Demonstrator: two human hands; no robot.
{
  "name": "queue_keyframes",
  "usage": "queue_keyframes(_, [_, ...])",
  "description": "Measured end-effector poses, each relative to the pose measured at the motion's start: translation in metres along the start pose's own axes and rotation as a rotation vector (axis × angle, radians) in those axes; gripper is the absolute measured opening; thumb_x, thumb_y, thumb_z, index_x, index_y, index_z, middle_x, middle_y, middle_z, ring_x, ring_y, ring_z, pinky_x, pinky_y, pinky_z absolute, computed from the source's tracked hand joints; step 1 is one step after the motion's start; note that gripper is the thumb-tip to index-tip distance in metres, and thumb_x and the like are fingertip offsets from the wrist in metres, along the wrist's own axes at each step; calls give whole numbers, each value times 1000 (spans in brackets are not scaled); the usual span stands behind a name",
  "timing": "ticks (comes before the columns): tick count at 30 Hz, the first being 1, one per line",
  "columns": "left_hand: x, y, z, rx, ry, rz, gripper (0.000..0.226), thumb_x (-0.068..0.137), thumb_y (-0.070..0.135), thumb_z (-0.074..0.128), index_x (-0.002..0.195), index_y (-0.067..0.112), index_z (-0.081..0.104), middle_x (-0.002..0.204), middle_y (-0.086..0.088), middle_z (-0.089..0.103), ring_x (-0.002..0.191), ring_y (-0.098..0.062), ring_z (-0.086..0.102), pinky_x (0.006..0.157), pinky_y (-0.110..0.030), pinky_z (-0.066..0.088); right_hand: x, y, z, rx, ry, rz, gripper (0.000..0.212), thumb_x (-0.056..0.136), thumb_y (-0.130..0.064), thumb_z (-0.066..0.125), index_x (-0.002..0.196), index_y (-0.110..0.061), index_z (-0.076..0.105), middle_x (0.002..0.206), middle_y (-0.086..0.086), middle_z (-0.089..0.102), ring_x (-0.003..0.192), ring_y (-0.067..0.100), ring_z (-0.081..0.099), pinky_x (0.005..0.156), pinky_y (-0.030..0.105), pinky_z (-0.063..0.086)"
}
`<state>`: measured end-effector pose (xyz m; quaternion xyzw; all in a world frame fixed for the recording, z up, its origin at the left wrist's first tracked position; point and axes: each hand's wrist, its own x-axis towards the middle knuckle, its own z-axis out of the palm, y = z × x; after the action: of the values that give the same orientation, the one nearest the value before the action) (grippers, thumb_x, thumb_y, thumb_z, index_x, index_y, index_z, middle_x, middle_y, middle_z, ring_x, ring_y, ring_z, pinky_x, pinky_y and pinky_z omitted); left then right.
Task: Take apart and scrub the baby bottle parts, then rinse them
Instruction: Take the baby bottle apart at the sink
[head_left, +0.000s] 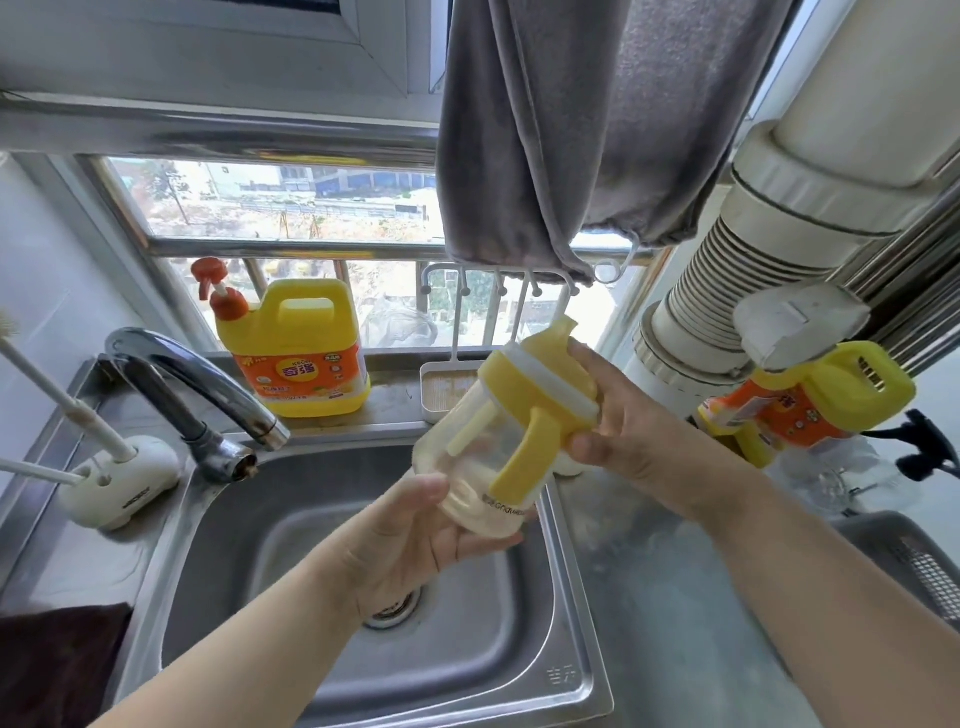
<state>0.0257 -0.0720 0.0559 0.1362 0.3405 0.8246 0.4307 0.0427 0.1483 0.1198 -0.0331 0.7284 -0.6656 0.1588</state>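
Baby bottle (483, 457): frame centre, tilted over the sink (566, 670). Light, rigid, likely slick plastic. My left hand (415, 540) cups its clear base; my right hand (618, 431) fingers clamp the yellow handled collar (535, 405), the likeliest twist point.

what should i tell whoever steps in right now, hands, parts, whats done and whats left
Left hand: grips the clear bottle body from below, above the sink.
Right hand: fingers wrapped round the yellow handled lid, which is on the bottle.
Inside: a pale straw shows through the wall.
Nearby: tap with no water visible, brush stand left of the sink, detergent jug on the sill.
Done: nothing taken apart yet.
Left: unscrew the lid, pull the parts, scrub, rinse.
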Motion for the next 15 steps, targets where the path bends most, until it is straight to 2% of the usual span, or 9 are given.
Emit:
queue_keyframes(1, [0, 4, -2, 56, 36, 9, 82, 61, 33, 87, 133, 19, 51, 128, -21, 57, 111, -37, 59, 91, -46, 52, -3, 0, -4, -58, 31, 39, 115, 47, -58, 85, 144, -34, 27, 139, -19, 45, 130, 4, 43, 104, 29, 39])
queue_keyframes(3, [0, 9, -5, 183, 165, 50, 94, 51, 27, 92, 133, 21, 46, 125, -21, 59, 108, -34, 62, 87, -43, 54, -8, 2, -8, -66, 82, 97, 90, 58, -59, 78, 136, -32, 41, 133, -14, 53, 126, 7, 48, 101, 29, 42])
queue_keyframes(5, [1, 9, -3, 357, 305, 99, 94, 43, 22, 90, 127, 25, 48, 122, -16, 62, 108, -30, 63, 86, -40, 54, -9, 4, -2, 21, 101, 128, 62, 71, -59, 65, 121, -23, 58, 117, -2, 66, 113, 15, 60, 99, 35, 46])
queue_keyframes(7, [3, 5, 1, 486, 359, 121, 87, 42, 20, 86, 121, 32, 50, 116, -10, 65, 104, -25, 66, 81, -32, 54, -5, 3, 10, -69, 173, 111, 62, 64, -66, 61, 106, -20, 64, 96, -2, 71, 93, 13, 66, 87, 32, 51])
queue_keyframes(9, [7, 2, 3, 480, 340, 101, 90, 41, 20, 87, 122, 29, 49, 111, -6, 68, 100, -21, 67, 78, -28, 54, 0, 4, 15, -158, 270, 61, 71, 51, -69, 69, 104, -21, 63, 88, -5, 71, 81, 7, 66, 74, 26, 51])
queue_keyframes(10, [8, 1, 2, 420, 306, 71, 95, 40, 21, 90, 124, 24, 48, 112, -6, 68, 101, -22, 66, 79, -30, 54, 1, 3, 16, -140, 288, 41, 66, 53, -62, 73, 104, -21, 63, 86, -6, 70, 78, 4, 66, 69, 21, 50])
queue_keyframes(12, [10, 3, 1, 272, 199, -35, 102, 42, 28, 94, 132, 21, 45, 124, -13, 62, 108, -30, 62, 84, -40, 55, 1, 0, 13, -96, 275, 24, 53, 56, -49, 75, 101, -22, 62, 79, -10, 68, 72, 1, 63, 63, 14, 48])
queue_keyframes(13, [10, 4, 2, 207, 151, -100, 101, 46, 32, 94, 134, 23, 43, 128, -16, 59, 110, -36, 60, 84, -43, 55, -2, 0, 10, -97, 257, 22, 54, 55, -48, 75, 100, -22, 62, 75, -12, 66, 70, 0, 62, 61, 12, 47])
queue_keyframes(15, [11, 5, 2, 114, 61, -197, 90, 57, 43, 87, 135, 28, 46, 132, -18, 56, 115, -45, 55, 85, -43, 56, -6, 1, 4, -99, 220, 26, 52, 55, -43, 77, 99, -23, 61, 72, -14, 65, 69, 0, 62, 60, 13, 46])
